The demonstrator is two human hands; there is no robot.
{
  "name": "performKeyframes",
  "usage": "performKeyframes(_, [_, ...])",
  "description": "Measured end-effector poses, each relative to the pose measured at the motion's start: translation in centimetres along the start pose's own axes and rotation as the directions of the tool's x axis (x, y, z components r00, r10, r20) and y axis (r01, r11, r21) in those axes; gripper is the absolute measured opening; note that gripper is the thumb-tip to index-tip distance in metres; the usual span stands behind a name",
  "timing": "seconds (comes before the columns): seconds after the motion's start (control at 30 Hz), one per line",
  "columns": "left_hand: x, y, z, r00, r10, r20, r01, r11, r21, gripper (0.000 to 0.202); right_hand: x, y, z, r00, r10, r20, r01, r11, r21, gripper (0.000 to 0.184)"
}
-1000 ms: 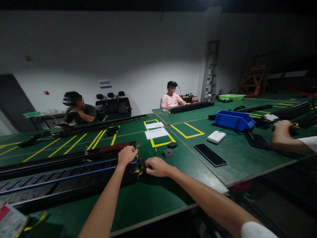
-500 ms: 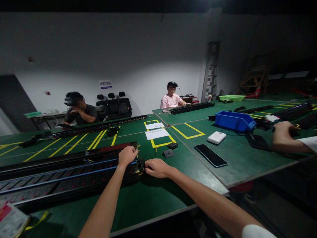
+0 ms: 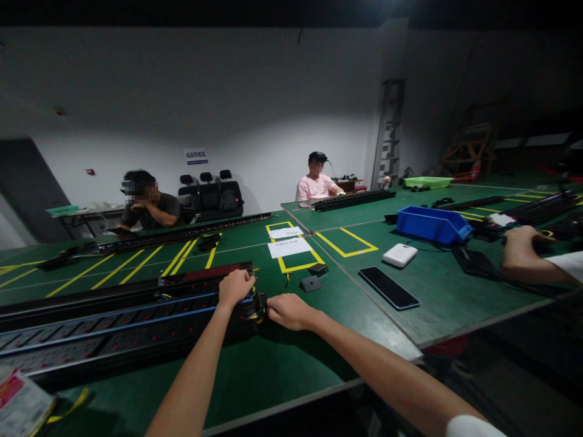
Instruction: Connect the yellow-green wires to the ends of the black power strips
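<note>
Long black power strips (image 3: 150,332) with rows of sockets, red dots and blue edges lie side by side at the left. My left hand (image 3: 235,287) rests closed on their right end, fingers curled over the edge. Just right of that end, my right hand (image 3: 289,311) is closed, its fingertips at a small black end piece (image 3: 261,302) with yellow-green wires around it. The fingertips partly hide the grip. Two small dark plates, one a square plate (image 3: 311,284), lie on the green table beyond my right hand.
A black phone (image 3: 388,287), white box (image 3: 399,255) and blue bin (image 3: 432,225) stand to the right. A co-worker's hand (image 3: 523,252) works at the far right. Paper sheets (image 3: 289,246) lie ahead. Two people sit across the table. A plastic packet (image 3: 22,400) lies front left.
The view has shifted very slightly. Both my hands keep the same place at the strip's end, with no visible change in their hold.
</note>
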State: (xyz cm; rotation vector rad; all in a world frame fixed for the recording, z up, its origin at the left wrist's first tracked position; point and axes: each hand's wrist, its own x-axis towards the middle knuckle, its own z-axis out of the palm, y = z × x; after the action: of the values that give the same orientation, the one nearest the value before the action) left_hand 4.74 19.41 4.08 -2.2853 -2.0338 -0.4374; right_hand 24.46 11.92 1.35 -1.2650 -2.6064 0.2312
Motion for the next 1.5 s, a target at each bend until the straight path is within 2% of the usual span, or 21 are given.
performKeyframes(0.37, [-0.04,0.07,-0.01,1.0,-0.005,-0.005,0.005,1.0,-0.007,0.033,-0.03,-0.06,-0.14,1.0,-0.01,0.005,0.01,1.0,-0.023,0.028])
performKeyframes(0.6, [0.02,-0.01,-0.06,1.0,-0.004,0.003,0.004,1.0,-0.008,0.034,0.02,0.0,-0.07,1.0,0.009,0.011,-0.009,1.0,-0.001,0.036])
performKeyframes(1.5, [-0.07,0.21,-0.25,1.0,-0.004,0.016,0.004,1.0,0.004,0.034,0.03,-0.02,0.02,1.0,0.026,0.001,-0.026,1.0,0.002,0.033])
